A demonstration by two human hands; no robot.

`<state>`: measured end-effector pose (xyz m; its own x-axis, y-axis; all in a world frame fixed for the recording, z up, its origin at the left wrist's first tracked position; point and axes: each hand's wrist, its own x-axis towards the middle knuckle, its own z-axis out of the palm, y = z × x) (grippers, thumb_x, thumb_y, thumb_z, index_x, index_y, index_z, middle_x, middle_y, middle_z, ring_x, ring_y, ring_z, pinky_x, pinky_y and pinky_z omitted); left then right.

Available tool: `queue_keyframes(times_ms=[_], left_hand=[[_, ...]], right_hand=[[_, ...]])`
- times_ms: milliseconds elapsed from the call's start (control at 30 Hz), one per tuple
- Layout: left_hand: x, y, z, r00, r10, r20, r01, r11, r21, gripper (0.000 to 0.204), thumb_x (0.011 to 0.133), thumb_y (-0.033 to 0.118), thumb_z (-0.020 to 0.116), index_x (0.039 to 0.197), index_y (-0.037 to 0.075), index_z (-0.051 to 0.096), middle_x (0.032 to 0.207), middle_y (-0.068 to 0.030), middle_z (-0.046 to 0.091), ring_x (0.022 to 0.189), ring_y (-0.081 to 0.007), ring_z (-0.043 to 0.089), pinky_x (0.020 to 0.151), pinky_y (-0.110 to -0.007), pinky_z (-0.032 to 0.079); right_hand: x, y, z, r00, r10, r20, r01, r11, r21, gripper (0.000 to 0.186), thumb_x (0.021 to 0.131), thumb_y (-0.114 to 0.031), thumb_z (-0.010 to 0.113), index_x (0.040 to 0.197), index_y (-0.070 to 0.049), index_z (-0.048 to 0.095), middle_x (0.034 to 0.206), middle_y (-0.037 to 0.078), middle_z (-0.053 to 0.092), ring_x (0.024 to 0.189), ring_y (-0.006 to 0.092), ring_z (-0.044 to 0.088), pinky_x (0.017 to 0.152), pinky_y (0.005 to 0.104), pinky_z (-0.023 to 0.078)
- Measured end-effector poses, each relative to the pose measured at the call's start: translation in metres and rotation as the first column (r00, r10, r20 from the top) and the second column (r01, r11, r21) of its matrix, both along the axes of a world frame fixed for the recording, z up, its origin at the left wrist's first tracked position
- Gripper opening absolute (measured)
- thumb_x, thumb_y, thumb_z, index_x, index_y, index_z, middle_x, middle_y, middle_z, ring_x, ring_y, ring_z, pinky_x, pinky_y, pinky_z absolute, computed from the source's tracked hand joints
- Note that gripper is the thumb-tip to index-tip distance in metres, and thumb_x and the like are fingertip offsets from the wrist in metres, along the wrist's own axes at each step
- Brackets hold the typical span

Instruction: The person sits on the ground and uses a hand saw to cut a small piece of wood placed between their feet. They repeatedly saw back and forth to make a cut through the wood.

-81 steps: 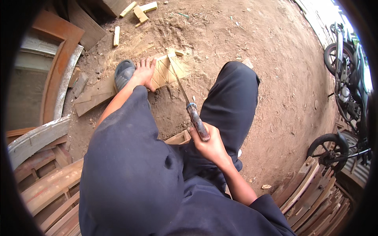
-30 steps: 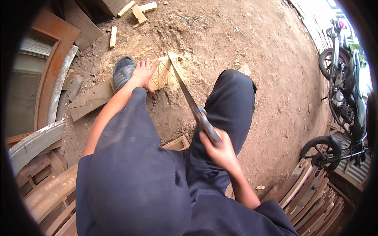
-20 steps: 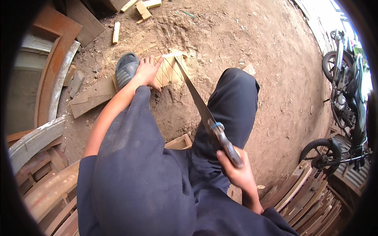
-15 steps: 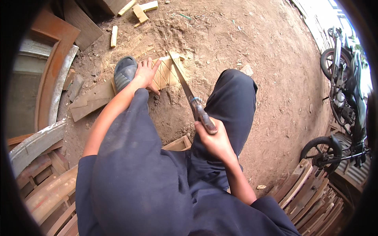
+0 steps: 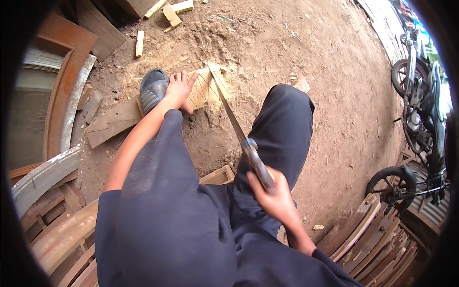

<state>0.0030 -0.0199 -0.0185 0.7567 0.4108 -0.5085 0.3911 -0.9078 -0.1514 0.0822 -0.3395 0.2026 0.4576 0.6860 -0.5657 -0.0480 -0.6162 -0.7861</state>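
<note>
My left hand (image 5: 177, 92) is pressed on a pale board (image 5: 203, 93) marked with criss-cross lines, fingers spread over its left end, beside my foot in a grey slide sandal (image 5: 153, 87). My right hand (image 5: 275, 196) grips the dark handle of a hand saw (image 5: 230, 115); its long blade slants up and left, tip end resting at the board's far edge near the right end. The hand is slightly blurred. My dark-trousered knees flank the saw, the right one (image 5: 282, 119) just right of the blade. Pale sawdust lies round the board.
Wood offcuts (image 5: 172, 15) lie beyond the board, a grey-brown plank (image 5: 110, 123) left of my foot. Wooden frames (image 5: 64, 91) lean at the left. A small wooden box (image 5: 216, 177) is between my legs. A motorcycle (image 5: 423, 129) and stacked slats (image 5: 363, 229) are at the right.
Since half a second ago my right hand has drawn the saw back toward my body, down and slightly right. The saw moves to and fro across the earlier frames; my left hand stays in place.
</note>
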Motion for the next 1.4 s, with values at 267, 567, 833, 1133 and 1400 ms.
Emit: queue_keyframes(times_ms=[267,567,833,1133,1400], left_hand=[[0.007,-0.006,0.0,1.0,-0.009,0.007,0.009,0.999,-0.042,0.148,0.04,0.058,0.086,0.151,0.006,0.004,0.141,-0.0284,0.033,0.123,-0.0395,0.04,0.1,-0.051,0.035],[-0.006,-0.001,0.003,1.0,0.002,-0.015,-0.002,1.0,-0.01,0.149,0.04,0.062,0.085,0.152,0.007,0.003,0.142,-0.0259,0.032,0.124,-0.0389,0.039,0.102,-0.051,0.033],[0.001,-0.003,0.002,0.999,0.001,-0.035,-0.001,1.0,0.005,0.15,0.04,0.065,0.084,0.152,0.006,0.002,0.142,-0.0253,0.033,0.124,-0.0383,0.039,0.1,-0.051,0.035],[0.011,-0.007,0.0,1.0,-0.016,-0.014,0.015,0.999,-0.045,0.148,0.043,0.058,0.085,0.151,0.003,0.001,0.142,-0.0294,0.032,0.123,-0.0405,0.04,0.1,-0.052,0.035],[0.006,-0.004,-0.006,1.0,-0.013,-0.023,0.012,1.0,-0.019,0.151,0.042,0.063,0.085,0.151,0.005,0.0,0.141,-0.0257,0.033,0.123,-0.038,0.04,0.1,-0.05,0.035]], right_hand=[[0.002,0.023,-0.041,1.0,-0.02,0.016,0.021,1.0,-0.015,0.027,0.09,-0.017,0.06,0.075,0.002,0.047,0.06,0.006,0.038,0.061,0.0097,0.035,0.054,0.0337,0.036],[0.006,-0.016,0.01,0.997,-0.037,-0.074,0.035,0.999,-0.037,0.018,0.09,-0.01,0.06,0.08,0.003,0.054,0.061,0.001,0.042,0.063,0.0061,0.038,0.055,0.0277,0.037],[-0.007,-0.013,0.004,1.0,0.001,0.008,-0.001,1.0,-0.005,0.025,0.09,-0.013,0.06,0.074,0.001,0.048,0.059,0.006,0.04,0.06,0.0088,0.037,0.053,0.032,0.036],[0.01,0.015,-0.026,1.0,-0.025,-0.005,0.025,0.999,0.026,0.023,0.089,-0.013,0.061,0.076,0.001,0.048,0.06,0.003,0.04,0.061,0.0075,0.036,0.054,0.0313,0.037],[0.0,-0.001,-0.008,0.997,0.032,0.067,-0.035,0.999,0.04,0.023,0.089,-0.014,0.058,0.076,0.002,0.048,0.059,0.009,0.043,0.058,0.0094,0.04,0.054,0.0333,0.039]])
